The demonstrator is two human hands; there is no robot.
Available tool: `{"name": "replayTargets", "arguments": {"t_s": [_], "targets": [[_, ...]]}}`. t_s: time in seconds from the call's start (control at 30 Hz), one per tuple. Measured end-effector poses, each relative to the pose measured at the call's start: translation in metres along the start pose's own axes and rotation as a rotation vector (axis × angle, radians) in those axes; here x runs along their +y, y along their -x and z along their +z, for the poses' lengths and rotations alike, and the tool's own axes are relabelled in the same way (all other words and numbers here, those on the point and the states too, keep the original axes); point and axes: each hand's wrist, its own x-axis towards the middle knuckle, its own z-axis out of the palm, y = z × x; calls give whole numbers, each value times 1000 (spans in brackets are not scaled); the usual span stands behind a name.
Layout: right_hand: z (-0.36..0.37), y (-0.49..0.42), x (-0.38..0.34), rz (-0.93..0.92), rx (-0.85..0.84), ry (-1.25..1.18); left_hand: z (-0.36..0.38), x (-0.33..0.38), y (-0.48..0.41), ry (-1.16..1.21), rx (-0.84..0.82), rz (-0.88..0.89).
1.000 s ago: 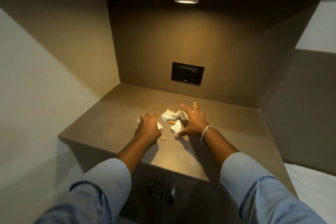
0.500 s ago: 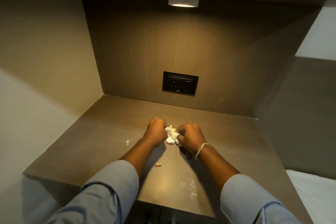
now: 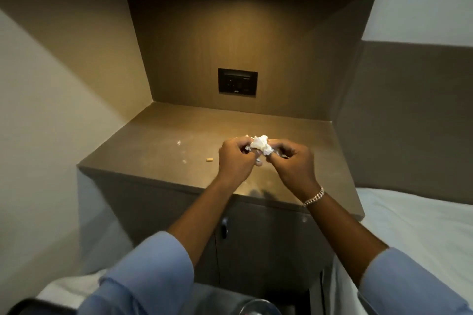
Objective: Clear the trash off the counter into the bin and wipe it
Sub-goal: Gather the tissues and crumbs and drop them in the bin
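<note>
1. The left hand [image 3: 235, 158] and right hand [image 3: 294, 161] meet above the worktop [image 3: 163, 135], raised clear of its surface.
2. Both sets of fingers are clenched on one crumpled white tissue wad [image 3: 261, 144], held between them.
3. A small tan scrap [image 3: 209, 159] lies on the worktop left of the hands, with white tissue bits [image 3: 179, 142] farther left.
4. A silver bracelet [image 3: 314, 197] circles the right wrist.

bin [image 3: 256, 308] cut off, small scrap [image 3: 209, 159] unidentifiable
</note>
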Motion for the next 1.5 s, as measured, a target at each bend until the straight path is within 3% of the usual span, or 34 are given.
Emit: {"name": "replayTargets", "arguments": {"t_s": [0.1,0.3,0.53,0.7,0.83,0.93,1.03,1.13,1.23,1.33,1.5], "targets": [[-27,52,2,33,-12,-25,18,-11,53,76,-44,-81],[-42,174,53,276,-137,-31,43,-85,155,57,-172,-267],[14,351,212,718,-241,22,94,-290,269,-117,-319,-691],[68,438,341,852,-268,120,138,-435,307,-234,-372,-768],[84,464,389,904,-373,165,143,-488,312,-343,-485,-778],[67,442,362,861,-354,196,122,-453,297,-448,-530,-707],[38,375,281,791,-365,165,92,-359,263,-356,-461,-657],[6,293,183,624,-357,85,59,-247,231,-212,-414,-597],[-24,217,97,422,-331,21,24,-158,202,-140,-432,-414],[-34,151,42,266,-300,-39,-6,-102,163,-74,-374,-270],[-1,55,10,64,-263,13,-53,-56,81,-5,-195,-154]]}}
